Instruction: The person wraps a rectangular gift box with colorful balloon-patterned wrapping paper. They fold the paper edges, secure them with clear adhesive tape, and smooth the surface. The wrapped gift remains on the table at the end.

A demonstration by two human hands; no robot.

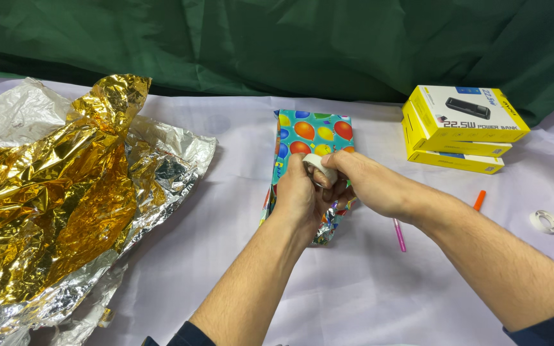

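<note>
A box wrapped in teal paper with coloured balloons [315, 131] lies in the middle of the white table cover. Over its near end, my left hand [296, 195] and my right hand [363, 179] meet around a small white tape roll [318, 165]. The left hand's fingers curl around the roll from the left. From the right, thumb and fingers of the other hand pinch at it. The near end of the wrapped box is partly hidden under both hands; loose shiny paper shows below them.
A large crumpled sheet of gold and silver foil [52, 192] covers the left side. Two stacked yellow boxes [460, 128] stand at the back right. A pink pen [399, 234], an orange pen [479, 200] and another tape roll [545, 222] lie to the right. Green cloth [277, 45] hangs behind.
</note>
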